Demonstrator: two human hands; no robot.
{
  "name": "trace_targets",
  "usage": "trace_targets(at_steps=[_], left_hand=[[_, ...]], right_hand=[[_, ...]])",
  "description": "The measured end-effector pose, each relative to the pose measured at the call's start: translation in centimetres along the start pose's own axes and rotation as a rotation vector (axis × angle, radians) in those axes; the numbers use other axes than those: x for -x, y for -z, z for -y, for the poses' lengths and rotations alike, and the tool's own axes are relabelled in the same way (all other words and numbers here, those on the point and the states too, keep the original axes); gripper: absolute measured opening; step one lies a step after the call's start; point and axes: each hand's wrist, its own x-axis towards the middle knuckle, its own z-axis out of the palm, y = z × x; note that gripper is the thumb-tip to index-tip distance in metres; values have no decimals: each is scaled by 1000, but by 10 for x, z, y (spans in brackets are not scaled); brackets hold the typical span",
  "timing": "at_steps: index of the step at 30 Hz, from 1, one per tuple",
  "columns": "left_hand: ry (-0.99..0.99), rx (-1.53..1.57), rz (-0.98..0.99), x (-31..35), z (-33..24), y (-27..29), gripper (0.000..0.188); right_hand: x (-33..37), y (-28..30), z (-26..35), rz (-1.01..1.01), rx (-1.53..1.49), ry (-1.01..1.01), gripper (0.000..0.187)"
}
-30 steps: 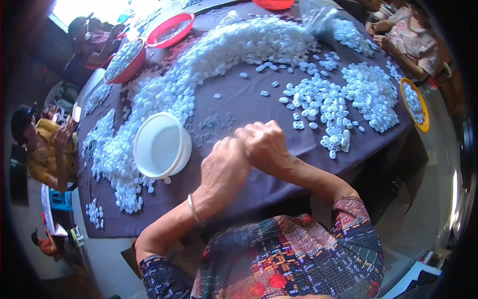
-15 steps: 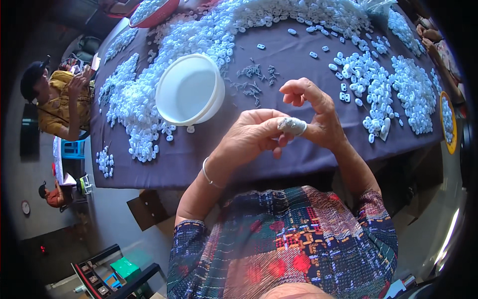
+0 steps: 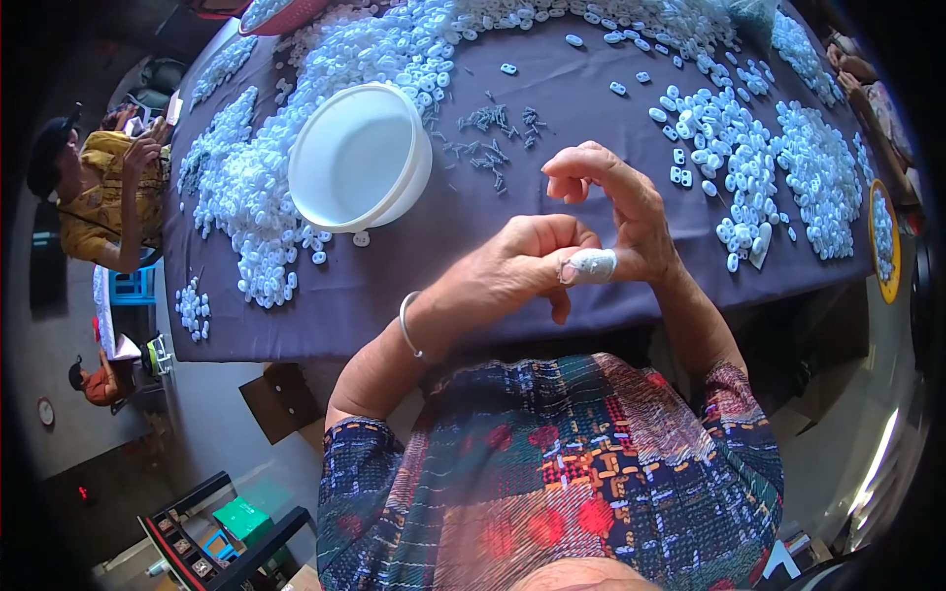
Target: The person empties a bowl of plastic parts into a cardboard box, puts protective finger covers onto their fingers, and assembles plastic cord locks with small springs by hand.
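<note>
My left hand (image 3: pixel 493 271) and my right hand (image 3: pixel 636 222) meet above the near edge of the dark-covered table. A white wrapping (image 3: pixel 589 266) covers the right thumb, which lies against the left thumb and fingers. The left fingers are curled closed at the wrapped thumb's tip; whatever is between them is hidden. On the right hand, the bent forefinger is raised well apart from the thumb, with nothing visible in the gap. Beyond the hands lie small grey screw-like pieces (image 3: pixel 488 118) and a few white oval two-holed pieces (image 3: pixel 618 88). A white plastic tub (image 3: pixel 360 158) stands left of them.
Heaps of white two-holed pieces (image 3: pixel 256 187) surround the tub, with another pile (image 3: pixel 823 182) at the right. A yellow-rimmed tray (image 3: pixel 884 241) sits at the right edge, a red basket (image 3: pixel 286 15) at the far left. A person (image 3: pixel 103 187) in yellow is beyond the table's left side.
The left forefinger has curled in more, and the wrapped right thumb shows more of its upper side. The whole scene has shifted slightly left and up in the view.
</note>
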Motion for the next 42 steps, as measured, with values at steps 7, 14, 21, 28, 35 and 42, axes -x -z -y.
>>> trace_targets(at_steps=[7,14,21,28,35,42], left_hand=[[-544,-273,-447,-6,36,-11,15],[-1067,-958,-760,-9,41,-15,27],[-1015,-1030,-825,-13,46,-11,24],[-1075,-1114,-837,-26,51,-13,21],[-941,-937,-775,8,61,6,29],[-789,-1305,-1092,77,69,57,20]], right_hand=[[3,-6,-2,-182,107,-43,57],[1,-12,3,-374,538,209,55],[3,-15,2,-378,629,224,53],[11,-10,0,-318,576,194,44],[16,2,-11,-542,451,58,32],[12,39,1,-955,11,-138,29]])
